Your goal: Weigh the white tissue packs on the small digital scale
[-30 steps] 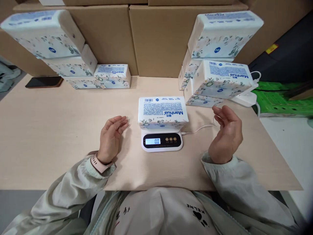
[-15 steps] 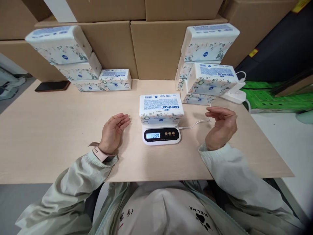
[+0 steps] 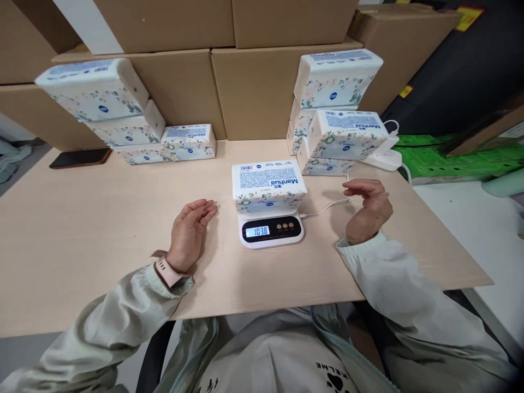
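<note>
Package [image 3: 269, 188] hides much of the scale [image 3: 272, 238]; fine print [image 3: 254, 179] blurred.

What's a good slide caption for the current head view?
Left hand and right hand, both empty, flank a Manhua pack on a scale reading 103.8.

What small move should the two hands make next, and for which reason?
Probably the left hand and right hand should move inward to the ends of the Manhua tissue pack: it rests on the digital scale, the lit display shows a reading, and both hands are empty, one on each side.
</note>
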`<act>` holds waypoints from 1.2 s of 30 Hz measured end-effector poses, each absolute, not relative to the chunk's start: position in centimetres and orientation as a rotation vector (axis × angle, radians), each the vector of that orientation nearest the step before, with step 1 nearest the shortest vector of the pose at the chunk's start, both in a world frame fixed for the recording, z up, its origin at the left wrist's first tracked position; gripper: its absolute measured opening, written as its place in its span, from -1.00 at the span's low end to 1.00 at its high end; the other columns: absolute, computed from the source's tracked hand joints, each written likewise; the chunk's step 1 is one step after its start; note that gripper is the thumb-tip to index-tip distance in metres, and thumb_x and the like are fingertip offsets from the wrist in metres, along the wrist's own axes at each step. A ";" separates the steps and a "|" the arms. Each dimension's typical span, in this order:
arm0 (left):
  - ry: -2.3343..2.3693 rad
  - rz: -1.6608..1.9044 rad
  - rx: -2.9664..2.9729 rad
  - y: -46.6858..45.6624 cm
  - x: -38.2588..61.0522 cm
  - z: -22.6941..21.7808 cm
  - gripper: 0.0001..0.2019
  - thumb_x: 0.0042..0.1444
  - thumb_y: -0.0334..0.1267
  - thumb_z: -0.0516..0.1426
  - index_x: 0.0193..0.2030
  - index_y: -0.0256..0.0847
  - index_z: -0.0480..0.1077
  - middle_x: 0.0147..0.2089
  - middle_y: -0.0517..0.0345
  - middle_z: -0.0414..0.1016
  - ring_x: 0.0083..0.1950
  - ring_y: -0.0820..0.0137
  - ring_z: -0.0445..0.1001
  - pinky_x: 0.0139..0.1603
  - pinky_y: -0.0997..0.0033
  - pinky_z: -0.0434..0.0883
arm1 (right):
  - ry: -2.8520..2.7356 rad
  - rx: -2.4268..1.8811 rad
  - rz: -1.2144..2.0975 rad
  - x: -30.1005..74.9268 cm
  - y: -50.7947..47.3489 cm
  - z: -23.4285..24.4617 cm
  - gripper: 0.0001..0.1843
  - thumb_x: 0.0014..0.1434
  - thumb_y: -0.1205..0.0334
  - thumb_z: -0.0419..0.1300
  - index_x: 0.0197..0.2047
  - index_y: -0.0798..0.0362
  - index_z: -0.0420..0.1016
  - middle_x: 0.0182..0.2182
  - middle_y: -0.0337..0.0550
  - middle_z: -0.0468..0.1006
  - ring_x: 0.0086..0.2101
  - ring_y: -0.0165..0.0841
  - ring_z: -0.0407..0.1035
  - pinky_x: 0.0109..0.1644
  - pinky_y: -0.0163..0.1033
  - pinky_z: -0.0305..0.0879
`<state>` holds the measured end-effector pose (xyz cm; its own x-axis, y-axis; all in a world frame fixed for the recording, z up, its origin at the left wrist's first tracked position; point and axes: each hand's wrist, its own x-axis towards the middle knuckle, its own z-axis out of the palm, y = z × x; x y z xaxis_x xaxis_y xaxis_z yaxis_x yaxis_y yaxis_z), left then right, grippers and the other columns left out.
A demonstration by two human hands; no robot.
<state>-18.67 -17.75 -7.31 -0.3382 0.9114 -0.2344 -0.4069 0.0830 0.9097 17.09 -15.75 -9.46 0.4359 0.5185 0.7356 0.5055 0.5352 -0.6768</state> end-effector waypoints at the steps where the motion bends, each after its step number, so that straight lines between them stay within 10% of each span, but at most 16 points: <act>1: 1.240 1.495 0.598 -17.8 -18.8 -7.2 -0.77 -0.03 -0.30 0.35 -0.21 -0.30 0.53 -0.12 -0.06 0.66 -0.04 0.30 0.66 0.36 0.09 0.50 | -1.191 -1.094 -0.016 17.3 -15.7 -9.5 -0.33 0.42 -0.38 -0.09 -0.26 -0.12 0.65 -0.31 -0.10 0.63 -0.40 -0.18 0.49 -0.27 0.03 0.40; 25: 1.196 1.412 0.746 -18.4 -20.3 -7.6 -0.76 0.09 -0.16 0.42 -0.13 -0.18 0.65 -0.02 -0.03 0.71 0.03 0.25 0.67 0.26 0.15 0.60 | -1.342 -0.979 0.173 15.0 -17.8 -8.1 -0.44 0.52 -0.12 -0.06 -0.19 -0.11 0.73 -0.41 -0.14 0.65 -0.44 -0.23 0.46 -0.34 -0.05 0.36; 32: 1.285 1.464 1.086 -18.7 -19.5 -5.6 -0.68 0.26 -0.02 0.35 0.08 -0.05 0.68 0.32 0.11 0.59 0.55 0.10 0.35 0.73 -0.06 0.07 | -1.636 -1.142 0.234 15.8 -17.8 -7.8 -0.65 0.53 0.07 0.05 0.07 -0.08 0.65 -0.06 -0.06 0.72 -0.04 -0.15 0.57 0.10 0.07 0.47; 36: 1.219 1.149 1.212 -19.0 -18.4 -4.1 -0.51 0.40 0.12 0.20 0.38 0.09 0.52 0.57 0.26 0.30 0.71 0.10 0.04 0.78 -0.09 -0.13 | -1.842 -1.247 0.584 13.7 -17.5 -7.1 -0.31 0.48 -0.15 0.11 0.57 -0.18 0.16 0.42 0.03 0.44 0.38 0.01 0.34 0.43 0.30 0.35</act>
<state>-18.38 -19.03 -4.08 0.0307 0.9988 -0.0372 0.0218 0.0365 0.9991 13.74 -17.48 -7.08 -0.1764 0.9129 0.3682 0.5341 0.4030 -0.7432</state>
